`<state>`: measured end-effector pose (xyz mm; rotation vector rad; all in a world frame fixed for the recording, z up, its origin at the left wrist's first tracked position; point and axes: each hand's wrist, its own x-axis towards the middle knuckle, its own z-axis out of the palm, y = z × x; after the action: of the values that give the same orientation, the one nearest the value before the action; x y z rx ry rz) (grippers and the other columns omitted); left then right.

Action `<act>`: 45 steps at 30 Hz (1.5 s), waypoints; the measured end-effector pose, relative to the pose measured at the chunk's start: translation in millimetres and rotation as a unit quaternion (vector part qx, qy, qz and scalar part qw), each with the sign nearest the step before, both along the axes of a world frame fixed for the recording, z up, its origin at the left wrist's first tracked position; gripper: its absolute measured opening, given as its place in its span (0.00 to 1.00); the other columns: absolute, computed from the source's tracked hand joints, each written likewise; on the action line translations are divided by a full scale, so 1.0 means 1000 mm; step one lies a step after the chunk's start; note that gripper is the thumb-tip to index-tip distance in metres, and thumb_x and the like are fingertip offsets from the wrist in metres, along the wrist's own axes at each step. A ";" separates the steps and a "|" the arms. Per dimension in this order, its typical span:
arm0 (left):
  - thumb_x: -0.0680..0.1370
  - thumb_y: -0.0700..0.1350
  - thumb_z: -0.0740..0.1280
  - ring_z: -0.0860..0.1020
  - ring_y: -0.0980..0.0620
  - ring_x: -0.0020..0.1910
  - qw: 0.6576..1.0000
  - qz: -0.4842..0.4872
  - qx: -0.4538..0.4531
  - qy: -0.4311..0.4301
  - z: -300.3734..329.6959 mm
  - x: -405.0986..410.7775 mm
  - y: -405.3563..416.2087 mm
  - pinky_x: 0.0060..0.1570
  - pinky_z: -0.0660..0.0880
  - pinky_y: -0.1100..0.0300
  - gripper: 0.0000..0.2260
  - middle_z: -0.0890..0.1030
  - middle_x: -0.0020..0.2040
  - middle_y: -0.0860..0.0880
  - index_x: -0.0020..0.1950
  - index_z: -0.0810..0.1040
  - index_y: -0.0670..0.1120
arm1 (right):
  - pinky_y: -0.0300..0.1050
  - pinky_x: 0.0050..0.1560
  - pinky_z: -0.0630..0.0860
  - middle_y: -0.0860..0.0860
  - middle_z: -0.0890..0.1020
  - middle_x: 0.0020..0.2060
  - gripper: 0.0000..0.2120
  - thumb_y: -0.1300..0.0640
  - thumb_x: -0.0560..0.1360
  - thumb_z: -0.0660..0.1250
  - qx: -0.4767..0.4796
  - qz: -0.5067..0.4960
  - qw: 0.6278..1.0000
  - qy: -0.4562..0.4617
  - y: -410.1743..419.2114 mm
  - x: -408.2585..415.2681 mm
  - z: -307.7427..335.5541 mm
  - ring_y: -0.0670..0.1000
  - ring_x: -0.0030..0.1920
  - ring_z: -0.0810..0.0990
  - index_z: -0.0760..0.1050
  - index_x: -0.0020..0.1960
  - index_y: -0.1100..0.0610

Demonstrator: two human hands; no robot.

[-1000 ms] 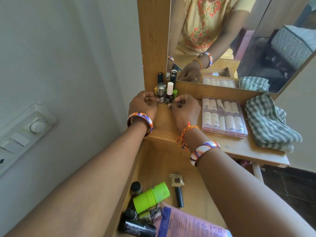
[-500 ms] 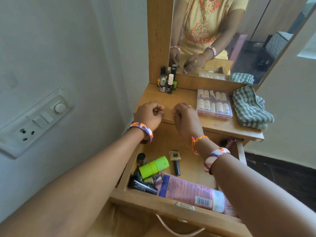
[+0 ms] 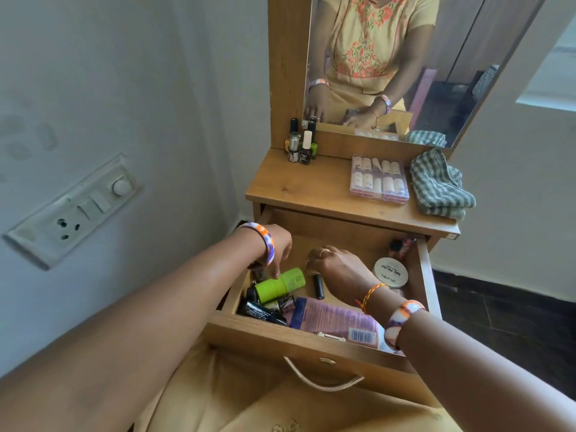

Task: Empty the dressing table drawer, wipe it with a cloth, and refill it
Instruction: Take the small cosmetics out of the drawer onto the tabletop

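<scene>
— What sat on the counter (image 3: 314, 188)?
— Small bottles (image 3: 300, 145) clustered at the back left corner; a clear nail box (image 3: 378, 179) lay centre-right; a folded checked cloth (image 3: 439, 187) just beside it.

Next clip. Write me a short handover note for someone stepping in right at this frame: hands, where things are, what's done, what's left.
Left hand: down in the open drawer, fingertips at the green bottle; no clear grip.
Right hand: also in the drawer, fingers curled over a small black tube; grip unclear.
On the tabletop: nail polish bottles, a clear nail box, the checked cloth.
Done: part of the emptying.
Left: take out the green bottle, pink tube, white jar and the rest; wipe; refill.
</scene>
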<state>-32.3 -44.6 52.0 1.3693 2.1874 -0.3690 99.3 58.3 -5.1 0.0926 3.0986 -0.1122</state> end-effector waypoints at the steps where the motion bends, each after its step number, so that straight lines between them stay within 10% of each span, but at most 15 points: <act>1: 0.72 0.46 0.72 0.77 0.48 0.50 1.000 -0.005 -0.022 0.015 0.002 -0.001 -0.002 0.43 0.74 0.60 0.21 0.78 0.59 0.43 0.62 0.75 0.40 | 0.46 0.57 0.71 0.51 0.73 0.64 0.19 0.67 0.76 0.57 -0.006 -0.007 1.000 0.011 -0.003 -0.002 0.003 0.54 0.64 0.71 0.74 0.63 0.53; 4: 0.71 0.42 0.72 0.74 0.48 0.44 0.994 -0.041 -0.067 0.078 0.006 0.001 -0.011 0.36 0.71 0.61 0.19 0.79 0.55 0.43 0.60 0.75 0.40 | 0.45 0.56 0.72 0.52 0.76 0.62 0.19 0.65 0.75 0.59 -0.032 -0.016 0.999 0.028 -0.011 -0.010 0.012 0.54 0.62 0.73 0.74 0.63 0.54; 10: 0.75 0.35 0.62 0.74 0.44 0.58 0.984 -0.082 -0.026 0.157 -0.006 0.008 -0.018 0.65 0.61 0.52 0.11 0.80 0.54 0.43 0.54 0.78 0.44 | 0.50 0.62 0.71 0.51 0.74 0.66 0.24 0.60 0.73 0.62 -0.026 0.029 0.999 -0.034 -0.032 -0.019 0.007 0.54 0.66 0.70 0.68 0.69 0.52; 20: 0.76 0.37 0.64 0.74 0.47 0.58 0.985 -0.063 0.075 0.145 0.001 -0.006 -0.028 0.64 0.62 0.54 0.12 0.79 0.56 0.48 0.58 0.78 0.47 | 0.52 0.61 0.70 0.56 0.71 0.65 0.24 0.65 0.75 0.61 0.062 0.009 0.996 -0.065 -0.039 -0.017 -0.004 0.57 0.66 0.69 0.65 0.70 0.55; 29: 0.74 0.44 0.69 0.78 0.49 0.50 0.967 0.067 0.245 -0.002 0.058 -0.035 -0.018 0.51 0.74 0.59 0.12 0.81 0.54 0.45 0.57 0.80 0.44 | 0.51 0.64 0.70 0.56 0.70 0.65 0.26 0.65 0.73 0.66 -0.123 -0.108 0.985 -0.061 -0.017 -0.014 0.011 0.58 0.66 0.68 0.65 0.69 0.56; 36: 0.71 0.48 0.72 0.75 0.52 0.44 0.884 0.175 0.434 0.004 0.076 -0.061 -0.001 0.36 0.70 0.63 0.12 0.80 0.45 0.47 0.49 0.82 0.42 | 0.46 0.58 0.74 0.54 0.77 0.59 0.25 0.67 0.70 0.68 -0.300 -0.172 0.938 0.036 0.014 -0.023 0.042 0.52 0.58 0.75 0.68 0.65 0.56; 41: 0.72 0.47 0.72 0.76 0.52 0.43 0.847 0.225 0.482 0.014 0.070 -0.078 0.016 0.44 0.71 0.61 0.11 0.83 0.47 0.45 0.50 0.83 0.42 | 0.56 0.55 0.78 0.54 0.79 0.53 0.22 0.68 0.67 0.72 -0.447 -0.222 0.854 0.149 0.029 -0.046 0.050 0.56 0.55 0.79 0.70 0.57 0.55; 45: 0.74 0.45 0.70 0.80 0.49 0.51 0.833 0.251 0.493 0.008 0.053 -0.087 0.028 0.53 0.74 0.59 0.11 0.83 0.54 0.45 0.54 0.82 0.43 | 0.45 0.50 0.80 0.52 0.80 0.50 0.20 0.67 0.67 0.73 -0.521 -0.259 0.780 0.230 0.030 -0.071 0.052 0.52 0.51 0.80 0.69 0.47 0.47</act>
<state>-119.7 -16.4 105.1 1.0947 2.7384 1.0932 27.9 88.2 47.2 0.9578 2.7562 -2.0425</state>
